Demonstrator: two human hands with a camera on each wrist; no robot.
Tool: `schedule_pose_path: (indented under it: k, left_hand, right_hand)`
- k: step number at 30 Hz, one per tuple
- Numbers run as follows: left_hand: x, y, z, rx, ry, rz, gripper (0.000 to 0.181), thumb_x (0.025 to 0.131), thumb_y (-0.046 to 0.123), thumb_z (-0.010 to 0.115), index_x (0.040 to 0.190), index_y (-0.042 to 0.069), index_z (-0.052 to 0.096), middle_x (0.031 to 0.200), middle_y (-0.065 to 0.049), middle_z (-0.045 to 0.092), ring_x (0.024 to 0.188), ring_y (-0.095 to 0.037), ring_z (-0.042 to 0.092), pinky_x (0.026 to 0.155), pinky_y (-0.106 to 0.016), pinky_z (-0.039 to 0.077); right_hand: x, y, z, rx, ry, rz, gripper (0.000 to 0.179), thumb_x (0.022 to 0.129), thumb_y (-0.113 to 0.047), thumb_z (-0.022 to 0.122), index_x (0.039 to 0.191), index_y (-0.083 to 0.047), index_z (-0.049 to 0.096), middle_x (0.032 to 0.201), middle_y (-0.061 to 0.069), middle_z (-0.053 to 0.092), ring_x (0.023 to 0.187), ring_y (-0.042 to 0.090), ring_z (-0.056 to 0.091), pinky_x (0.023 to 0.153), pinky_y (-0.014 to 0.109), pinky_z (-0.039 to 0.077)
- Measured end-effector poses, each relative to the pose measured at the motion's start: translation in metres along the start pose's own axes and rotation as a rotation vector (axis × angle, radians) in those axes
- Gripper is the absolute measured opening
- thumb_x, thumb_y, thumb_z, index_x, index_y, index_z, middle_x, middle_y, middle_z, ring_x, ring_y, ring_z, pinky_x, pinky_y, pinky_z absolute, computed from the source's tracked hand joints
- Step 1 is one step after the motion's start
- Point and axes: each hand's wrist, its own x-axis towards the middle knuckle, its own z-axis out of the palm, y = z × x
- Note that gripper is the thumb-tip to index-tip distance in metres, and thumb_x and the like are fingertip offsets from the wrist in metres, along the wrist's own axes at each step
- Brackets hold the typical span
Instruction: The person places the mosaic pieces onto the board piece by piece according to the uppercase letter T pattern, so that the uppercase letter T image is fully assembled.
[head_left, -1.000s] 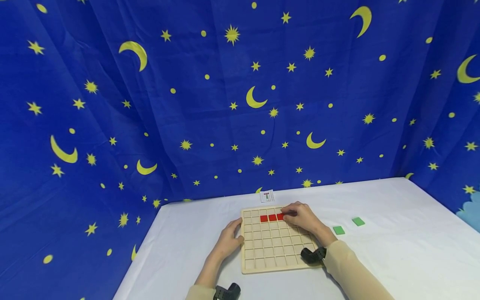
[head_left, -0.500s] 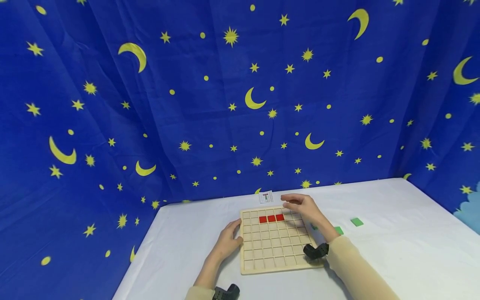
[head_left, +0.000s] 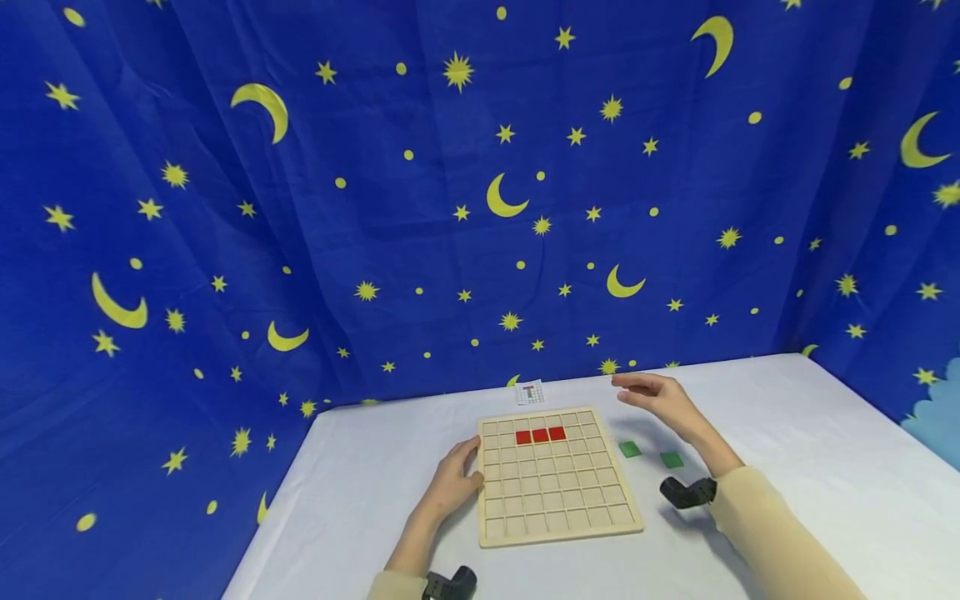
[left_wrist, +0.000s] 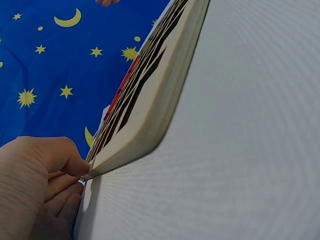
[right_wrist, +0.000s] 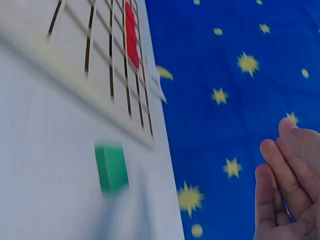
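A square wooden grid board (head_left: 555,500) lies on the white-covered table. Three red tiles (head_left: 540,435) sit side by side in a row near its far edge. My left hand (head_left: 450,483) lies against the board's left side, thumb and fingertips touching the edge; the left wrist view shows the bent thumb (left_wrist: 55,155) right at the rim. To the right of the board, my right hand (head_left: 663,404) is raised over the table with nothing held, its fingers extended. Below it are two green tiles, one near the board (head_left: 630,449) and another green tile (head_left: 672,460) closer to the wrist.
Beyond the board's far edge lies a small printed card (head_left: 529,392) with a gridded pattern in red and green. A blue curtain (head_left: 420,208) with yellow moons and stars hangs behind the table. Both wrists carry black camera mounts (head_left: 686,493).
My right hand has let go by the red tiles, risen and moved right, off the board. Its forearm now covers where another green tile lay. My left hand stays at the board's edge.
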Motion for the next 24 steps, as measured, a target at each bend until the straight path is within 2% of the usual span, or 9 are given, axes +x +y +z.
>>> schedule_pose_path:
  k: [4,10,19,24]
  left_hand:
    - [0.000,0.000,-0.001,0.006,-0.001,-0.005,0.066,0.076,0.001,0.059,0.139,-0.007,0.038,0.139,-0.025,0.040,0.131,-0.040,0.034,0.109,-0.051,0.027]
    - [0.001,0.000,-0.002,0.006,0.000,-0.002,0.066,0.076,0.000,0.058,0.139,-0.008,0.038,0.139,-0.026,0.040,0.131,-0.041,0.033,0.109,-0.052,0.027]
    - [-0.001,0.000,-0.002,-0.015,-0.002,0.000,0.066,0.076,0.001,0.058,0.138,-0.008,0.038,0.139,-0.026,0.040,0.131,-0.041,0.033,0.109,-0.051,0.028]
    - [-0.001,0.000,0.000,-0.015,0.002,0.008,0.066,0.075,0.000,0.059,0.138,-0.009,0.038,0.139,-0.027,0.040,0.131,-0.042,0.033,0.109,-0.053,0.027]
  right_hand:
    - [-0.013,0.007,-0.026,-0.053,0.017,0.026,0.054,0.087,-0.037,0.065,0.129,-0.003,0.057,0.128,0.014,0.057,0.106,0.009,0.059,0.088,0.022,0.050]
    - [-0.036,0.017,-0.057,-0.110,0.043,0.041,0.052,0.090,-0.035,0.062,0.129,-0.002,0.056,0.129,0.017,0.055,0.101,-0.005,0.055,0.083,0.013,0.046]
    - [-0.060,0.030,-0.084,-0.156,0.065,0.034,0.051,0.092,-0.033,0.060,0.130,0.000,0.054,0.127,0.011,0.059,0.101,-0.007,0.054,0.082,0.012,0.047]
    - [-0.073,0.039,-0.094,-0.164,0.074,0.031,0.046,0.092,-0.027,0.060,0.129,0.001,0.055,0.123,0.002,0.061,0.101,-0.007,0.055,0.080,0.010,0.046]
